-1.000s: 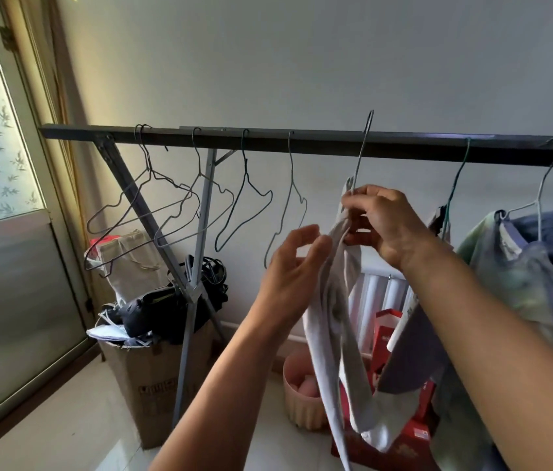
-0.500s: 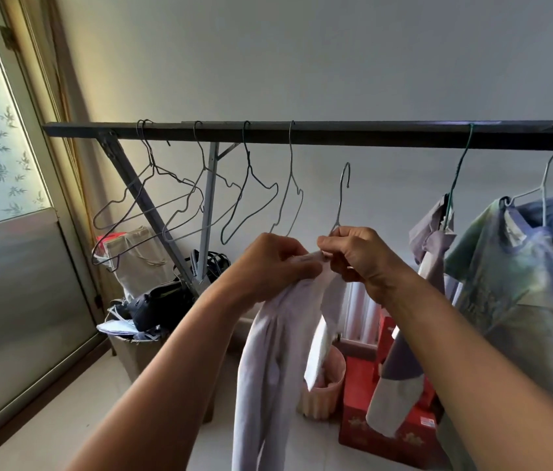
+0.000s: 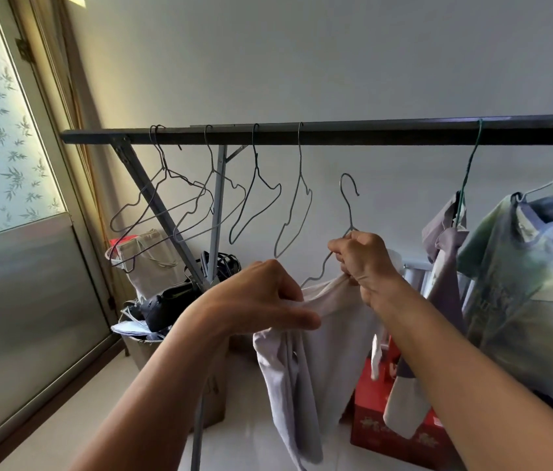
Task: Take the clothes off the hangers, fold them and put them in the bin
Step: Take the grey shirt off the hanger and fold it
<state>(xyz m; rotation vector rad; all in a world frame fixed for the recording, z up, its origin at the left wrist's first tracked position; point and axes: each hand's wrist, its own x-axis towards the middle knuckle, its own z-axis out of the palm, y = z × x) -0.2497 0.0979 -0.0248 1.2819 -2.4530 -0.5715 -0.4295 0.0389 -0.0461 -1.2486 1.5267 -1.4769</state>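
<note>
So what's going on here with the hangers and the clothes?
A person is taking laundry off a rail. The right hand grips a wire hanger, unhooked from the rail, with a pale garment partly on it. The left hand grips that garment. To the left hang empty hangers; more clothes wait on the right.

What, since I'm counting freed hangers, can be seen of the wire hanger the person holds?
The wire hanger is thin grey metal with a hook on top. It is off the rail, tilted, hook free in the air below it. The right hand grips its neck; one shoulder runs into the pale garment, which the left hand holds.
</note>
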